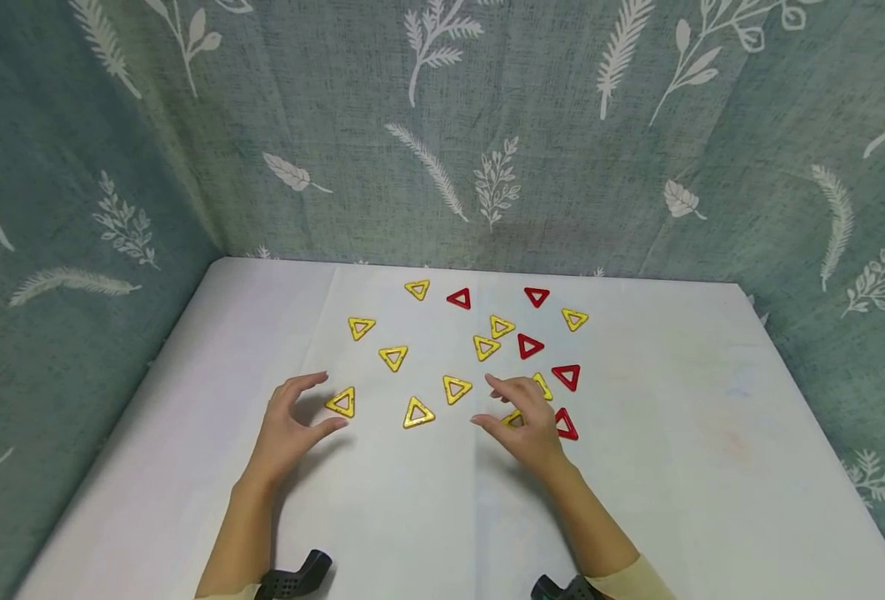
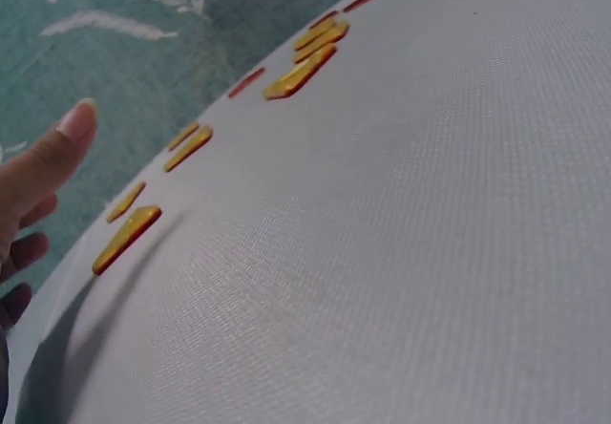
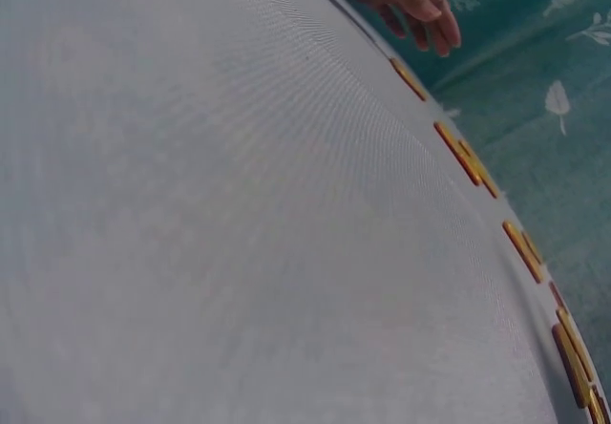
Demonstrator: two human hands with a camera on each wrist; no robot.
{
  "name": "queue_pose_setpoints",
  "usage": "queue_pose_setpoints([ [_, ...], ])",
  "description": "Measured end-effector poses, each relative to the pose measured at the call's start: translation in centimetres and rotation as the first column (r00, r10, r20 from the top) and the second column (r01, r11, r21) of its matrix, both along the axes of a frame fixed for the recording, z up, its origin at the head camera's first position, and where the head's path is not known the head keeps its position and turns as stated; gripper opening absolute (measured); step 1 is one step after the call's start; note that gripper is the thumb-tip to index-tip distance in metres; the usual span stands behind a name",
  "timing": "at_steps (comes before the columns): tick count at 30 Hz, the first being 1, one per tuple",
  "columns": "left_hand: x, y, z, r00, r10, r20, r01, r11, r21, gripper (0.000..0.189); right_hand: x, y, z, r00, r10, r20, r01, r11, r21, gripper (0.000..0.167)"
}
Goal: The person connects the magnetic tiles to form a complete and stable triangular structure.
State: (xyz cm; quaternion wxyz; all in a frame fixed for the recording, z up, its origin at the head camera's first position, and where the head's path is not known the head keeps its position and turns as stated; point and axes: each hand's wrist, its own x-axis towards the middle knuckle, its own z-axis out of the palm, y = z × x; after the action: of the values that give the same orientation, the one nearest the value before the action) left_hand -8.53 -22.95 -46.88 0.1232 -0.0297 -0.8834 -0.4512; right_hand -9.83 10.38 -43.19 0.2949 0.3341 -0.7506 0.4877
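Note:
My left hand [image 1: 281,433] hovers over the table with thumb and fingers spread apart. Between their tips and slightly beyond lies a yellow triangle [image 1: 352,402] with an open centre. In the left wrist view, the thumb [image 2: 57,157] points up, away from a yellow triangle [image 2: 127,240] seen edge-on. My right hand [image 1: 536,433] is also held with thumb and fingers apart. It partly covers a yellow triangle [image 1: 512,414] and another yellow triangle [image 1: 544,386]. A red triangle [image 1: 571,423] lies right beside its knuckles. Neither hand holds anything.
More yellow triangles [image 1: 407,411] and red triangles [image 1: 576,378] lie flat and scattered across the white tabletop [image 1: 712,467]. Two yellow triangles [image 1: 487,354] sit close together near the middle. A green leaf-patterned cloth [image 1: 352,200] stands behind and beside the table.

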Motion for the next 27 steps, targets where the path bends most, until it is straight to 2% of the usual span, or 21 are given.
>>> queue_pose_setpoints([
  [5, -0.2, -0.5, -0.9, 1.0, 0.017, 0.003, -0.017, 1.0, 0.0, 0.07, -0.7, -0.3, -2.0, 1.0, 0.008, 0.024, -0.008, 1.0, 0.013, 0.047],
  [10, -0.4, -0.7, -1.5, 1.0, -0.006, 0.022, 0.006, 1.0, -0.011, 0.071, -1.5, -0.7, -3.7, 0.999, 0.032, -0.001, -0.032, 0.998, 0.052, 0.049],
  [16, -0.4, -0.6, -1.6, 0.998, 0.002, 0.062, 0.002, 0.998, -0.07, 0.073, -1.5, -1.7, -4.0, 0.999, 0.032, -0.004, -0.032, 0.996, 0.083, 0.05],
  [23, -0.6, -0.6, -1.7, 0.999, 0.016, 0.034, -0.01, 0.985, -0.17, 0.065, -1.5, -3.6, -4.6, 0.999, 0.034, 0.034, -0.037, 0.995, 0.091, 0.052],
  [27, -0.7, -0.7, -1.9, 0.998, 0.037, 0.045, -0.029, 0.984, -0.174, 0.058, -1.6, -4.6, -5.1, 0.997, 0.065, 0.045, -0.069, 0.992, 0.104, 0.053],
])
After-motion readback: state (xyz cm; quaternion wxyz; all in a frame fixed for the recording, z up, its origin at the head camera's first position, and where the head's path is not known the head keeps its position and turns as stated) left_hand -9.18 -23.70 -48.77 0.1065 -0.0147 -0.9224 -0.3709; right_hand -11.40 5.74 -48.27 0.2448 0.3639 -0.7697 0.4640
